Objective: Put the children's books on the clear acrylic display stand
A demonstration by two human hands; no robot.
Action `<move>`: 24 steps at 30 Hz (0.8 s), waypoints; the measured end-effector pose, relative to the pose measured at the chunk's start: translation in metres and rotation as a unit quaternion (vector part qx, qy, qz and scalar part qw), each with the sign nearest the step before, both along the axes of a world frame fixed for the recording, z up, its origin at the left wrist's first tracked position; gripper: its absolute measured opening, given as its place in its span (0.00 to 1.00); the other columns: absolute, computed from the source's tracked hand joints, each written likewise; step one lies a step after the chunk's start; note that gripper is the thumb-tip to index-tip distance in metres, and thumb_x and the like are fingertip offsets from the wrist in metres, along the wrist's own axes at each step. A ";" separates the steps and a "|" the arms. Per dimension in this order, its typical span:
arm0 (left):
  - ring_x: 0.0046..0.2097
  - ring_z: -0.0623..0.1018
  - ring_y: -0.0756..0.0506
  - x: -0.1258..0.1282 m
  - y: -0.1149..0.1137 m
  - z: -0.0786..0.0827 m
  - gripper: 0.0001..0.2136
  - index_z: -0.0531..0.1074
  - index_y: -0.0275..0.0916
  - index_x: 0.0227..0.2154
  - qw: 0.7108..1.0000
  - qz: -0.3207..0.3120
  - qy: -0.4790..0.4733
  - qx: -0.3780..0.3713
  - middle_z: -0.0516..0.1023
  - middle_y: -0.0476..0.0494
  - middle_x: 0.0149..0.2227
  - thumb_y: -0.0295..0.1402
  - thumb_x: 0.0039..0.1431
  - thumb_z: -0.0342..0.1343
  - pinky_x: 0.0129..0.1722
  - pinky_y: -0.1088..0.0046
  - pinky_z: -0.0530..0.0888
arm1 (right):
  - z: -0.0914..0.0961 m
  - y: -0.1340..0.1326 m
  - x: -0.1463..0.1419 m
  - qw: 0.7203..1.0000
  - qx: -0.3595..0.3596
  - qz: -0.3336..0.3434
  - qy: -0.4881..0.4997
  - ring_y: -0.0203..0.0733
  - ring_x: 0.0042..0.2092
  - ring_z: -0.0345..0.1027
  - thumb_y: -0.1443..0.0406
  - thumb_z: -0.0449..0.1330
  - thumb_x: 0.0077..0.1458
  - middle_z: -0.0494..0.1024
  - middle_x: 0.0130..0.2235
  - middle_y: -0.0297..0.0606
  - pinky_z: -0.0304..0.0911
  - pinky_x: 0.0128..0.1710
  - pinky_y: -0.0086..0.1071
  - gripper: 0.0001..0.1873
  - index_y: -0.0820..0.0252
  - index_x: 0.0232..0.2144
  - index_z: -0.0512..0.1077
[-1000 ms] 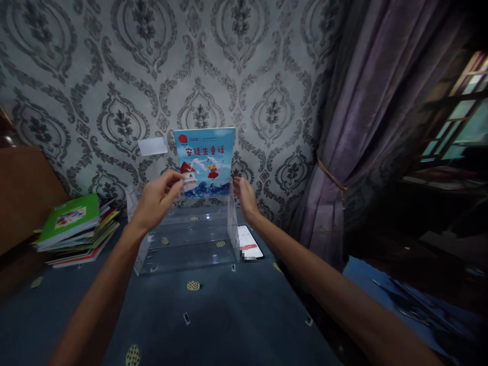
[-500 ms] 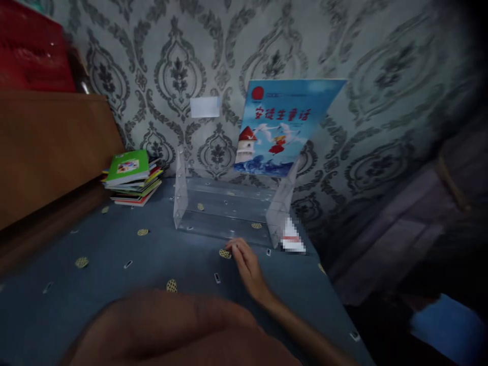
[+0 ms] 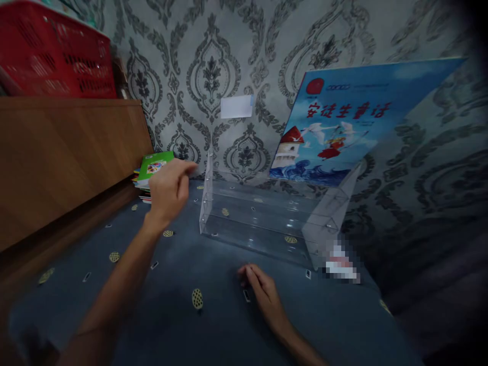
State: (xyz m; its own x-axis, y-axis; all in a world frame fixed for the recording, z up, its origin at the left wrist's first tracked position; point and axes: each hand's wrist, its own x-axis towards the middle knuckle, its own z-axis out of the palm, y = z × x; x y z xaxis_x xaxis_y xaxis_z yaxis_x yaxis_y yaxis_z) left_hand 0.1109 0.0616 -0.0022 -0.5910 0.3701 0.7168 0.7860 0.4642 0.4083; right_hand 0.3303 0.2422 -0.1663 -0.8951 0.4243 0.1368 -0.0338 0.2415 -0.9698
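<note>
My left hand (image 3: 170,190) is stretched out above the blue cloth, fingers loosely curled and holding nothing, just short of a stack of books (image 3: 152,170) with a green cover on top. My right hand (image 3: 263,290) rests palm down on the blue patterned cloth (image 3: 213,325), fingers flat, in front of a clear acrylic stepped rack (image 3: 263,218). A blue picture book (image 3: 351,122) stands upright on the rack's back tier at its right end, leaning on the wall.
A wooden panel (image 3: 64,157) runs along the left with a red plastic basket (image 3: 53,56) on top. A small white card (image 3: 237,107) is stuck on the patterned wallpaper. A phone, blurred out (image 3: 341,264), lies right of the rack.
Both hands left the blue book, which stays on the rack. The view swung left. My right hand dropped to the cloth and my left hand reached toward the book stack.
</note>
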 end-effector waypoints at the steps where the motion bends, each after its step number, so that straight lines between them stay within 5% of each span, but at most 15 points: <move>1: 0.60 0.71 0.35 -0.028 0.006 0.006 0.19 0.72 0.41 0.53 0.999 0.043 0.015 -0.028 0.75 0.36 0.57 0.39 0.66 0.42 0.63 0.52 0.65 | 0.000 0.000 0.000 1.000 -0.002 0.003 0.002 0.52 0.33 0.72 0.41 0.52 0.59 0.76 0.30 0.40 0.69 0.37 0.45 0.24 0.48 0.27 0.75; 5: 0.68 0.58 0.22 -0.123 0.008 0.000 0.37 0.62 0.27 0.62 0.947 0.229 -0.085 -0.207 0.59 0.14 0.66 0.50 0.58 0.57 0.63 0.34 0.56 | -0.002 0.000 0.000 1.000 0.002 0.017 0.007 0.47 0.33 0.70 0.40 0.50 0.61 0.75 0.31 0.40 0.68 0.36 0.39 0.28 0.53 0.28 0.74; 8: 0.72 0.51 0.24 -0.159 0.004 -0.022 0.44 0.53 0.23 0.67 0.908 0.275 -0.123 -0.291 0.52 0.13 0.70 0.55 0.60 0.54 0.64 0.33 0.52 | -0.004 0.001 0.000 0.999 0.016 0.025 0.011 0.44 0.34 0.70 0.39 0.48 0.63 0.74 0.31 0.39 0.67 0.36 0.36 0.31 0.56 0.30 0.74; 13: 0.71 0.54 0.25 -0.170 0.005 -0.044 0.44 0.51 0.26 0.69 0.902 0.279 -0.121 -0.305 0.53 0.14 0.70 0.56 0.61 0.51 0.64 0.34 0.54 | -0.007 0.002 0.000 0.999 0.036 0.034 0.013 0.43 0.34 0.69 0.40 0.47 0.65 0.74 0.31 0.39 0.65 0.36 0.35 0.32 0.57 0.32 0.75; 24: 0.66 0.59 0.15 -0.174 0.040 -0.046 0.36 0.61 0.23 0.62 0.892 0.375 -0.122 -0.221 0.60 0.07 0.64 0.47 0.59 0.57 0.54 0.25 0.60 | -0.008 0.001 0.000 0.998 0.045 0.040 0.002 0.43 0.34 0.68 0.38 0.44 0.64 0.73 0.31 0.39 0.64 0.36 0.35 0.34 0.57 0.31 0.74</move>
State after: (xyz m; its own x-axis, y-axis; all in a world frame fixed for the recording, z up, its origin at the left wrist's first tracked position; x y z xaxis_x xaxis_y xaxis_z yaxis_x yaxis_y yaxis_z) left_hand -0.0627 0.1013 -0.0486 -0.9092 0.0197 0.4158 0.0999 0.9800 0.1720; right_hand 0.3306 0.2434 -0.1739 -0.9252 0.3369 0.1744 -0.0602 0.3236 -0.9443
